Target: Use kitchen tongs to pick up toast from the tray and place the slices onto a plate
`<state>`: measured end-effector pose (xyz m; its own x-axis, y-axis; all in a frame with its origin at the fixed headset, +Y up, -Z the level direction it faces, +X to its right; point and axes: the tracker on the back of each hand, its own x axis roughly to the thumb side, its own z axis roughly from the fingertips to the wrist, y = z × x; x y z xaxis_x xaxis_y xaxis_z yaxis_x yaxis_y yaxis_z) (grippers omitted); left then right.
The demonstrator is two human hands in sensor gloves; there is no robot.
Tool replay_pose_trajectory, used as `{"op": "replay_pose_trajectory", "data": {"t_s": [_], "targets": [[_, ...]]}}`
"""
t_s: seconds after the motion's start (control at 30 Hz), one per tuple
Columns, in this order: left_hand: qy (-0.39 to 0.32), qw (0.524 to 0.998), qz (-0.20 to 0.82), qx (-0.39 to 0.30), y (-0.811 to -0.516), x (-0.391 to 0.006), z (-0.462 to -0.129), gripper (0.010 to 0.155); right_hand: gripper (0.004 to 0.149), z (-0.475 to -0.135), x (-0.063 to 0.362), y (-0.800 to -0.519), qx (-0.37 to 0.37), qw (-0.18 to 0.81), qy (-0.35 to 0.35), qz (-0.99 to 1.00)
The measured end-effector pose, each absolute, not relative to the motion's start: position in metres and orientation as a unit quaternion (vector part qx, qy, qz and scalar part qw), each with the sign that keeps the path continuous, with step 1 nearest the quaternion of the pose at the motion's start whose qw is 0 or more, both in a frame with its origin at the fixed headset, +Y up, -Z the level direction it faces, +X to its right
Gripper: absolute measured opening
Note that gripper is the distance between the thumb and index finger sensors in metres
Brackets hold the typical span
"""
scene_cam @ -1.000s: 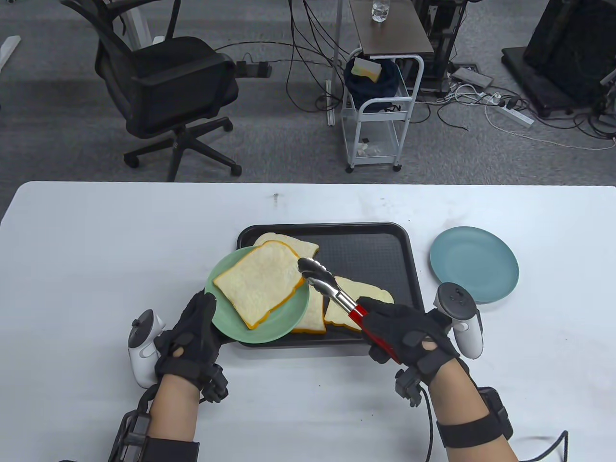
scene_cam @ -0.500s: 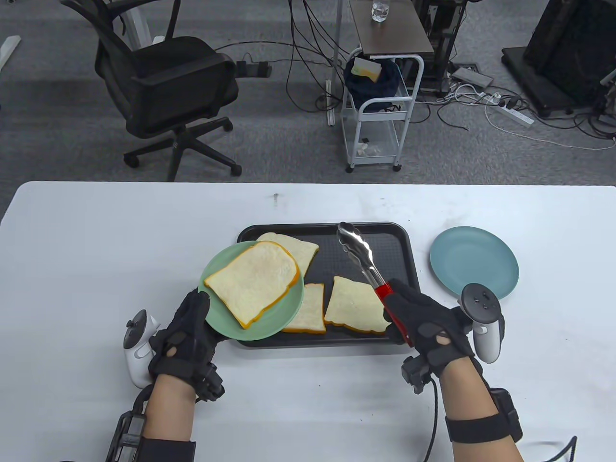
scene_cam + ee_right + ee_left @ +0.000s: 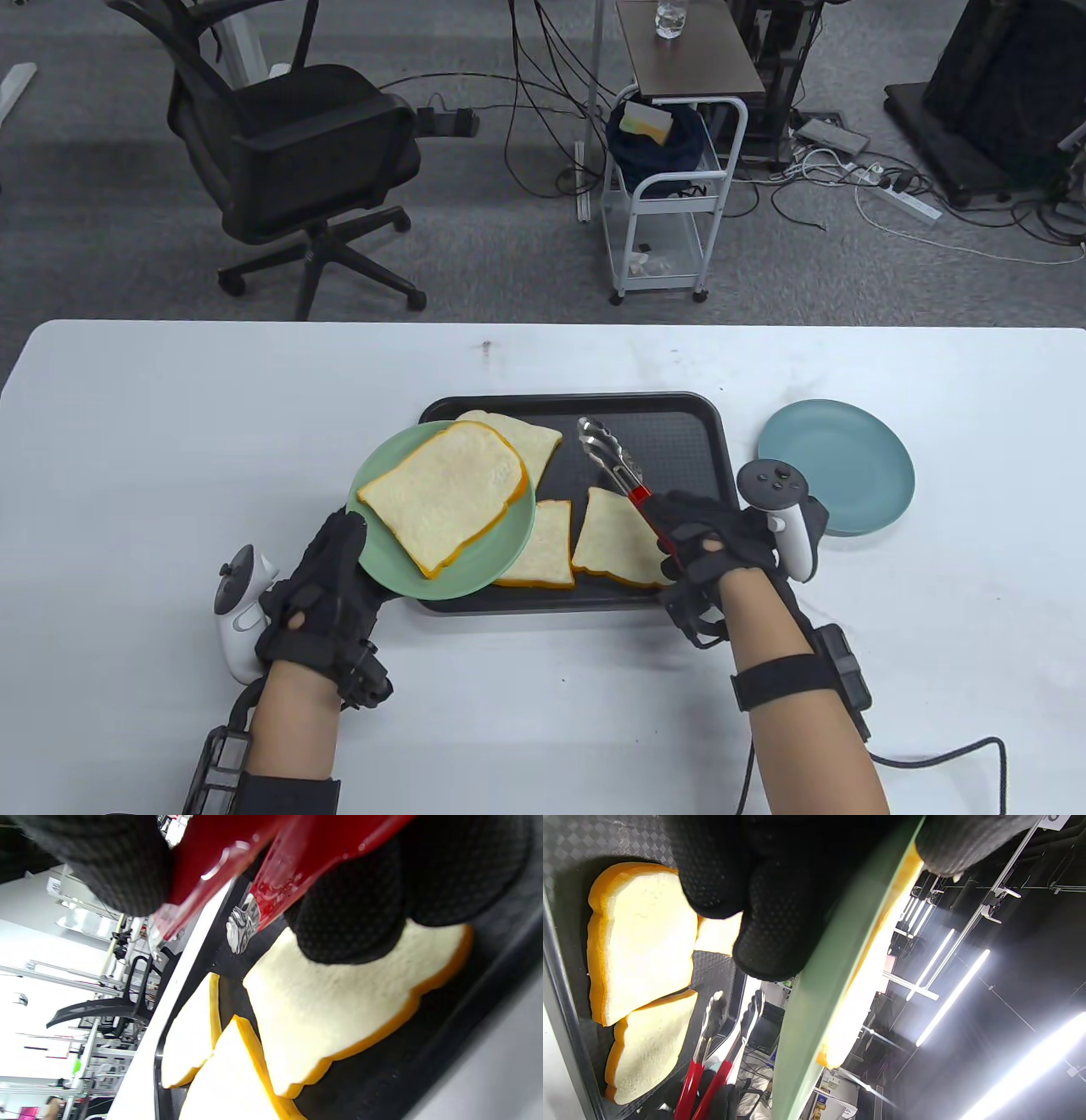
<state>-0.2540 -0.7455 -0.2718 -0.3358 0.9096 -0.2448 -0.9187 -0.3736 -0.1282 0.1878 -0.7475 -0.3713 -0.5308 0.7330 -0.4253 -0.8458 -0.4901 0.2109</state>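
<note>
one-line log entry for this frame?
left hand: holds green plate, one toast slice on it | right hand: grips tongs, empty | tray: three slices left

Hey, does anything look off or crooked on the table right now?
Yes. The green plate is held tilted over the tray by the left hand, so its toast could slide.

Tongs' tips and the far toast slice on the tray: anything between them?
No, only bare tray between tongs and far toast slice, per the table view.
</note>
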Motion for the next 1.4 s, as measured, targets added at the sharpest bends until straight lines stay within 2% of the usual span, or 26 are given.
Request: {"op": "replay_pose_trajectory", "data": {"t_s": [0.33,0.5,0.67,0.97,1.4], "targets": [[0.012,0.554,0.820,-0.143,-0.745,-0.255,-0.272,0.061,0.070,-0.409,0.156,-0.763,-0.170,0.477,0.226,0.832],[0.011,0.552,0.821,-0.147,-0.745,-0.255,-0.272,0.061,0.066,-0.413,0.154,-0.771,-0.173,0.503,0.250,0.809],[0.010,0.551,0.821,-0.149,-0.745,-0.255,-0.272,0.061,0.060,-0.410,0.152,-0.771,-0.168,0.482,0.268,0.817],[0.012,0.550,0.822,-0.148,-0.746,-0.255,-0.273,0.061,0.057,-0.389,0.166,-0.759,-0.158,0.551,0.204,0.794],[0.026,0.561,0.814,-0.146,-0.749,-0.256,-0.273,0.060,0.056,-0.338,0.234,-0.714,-0.124,0.712,0.069,0.687]]}}
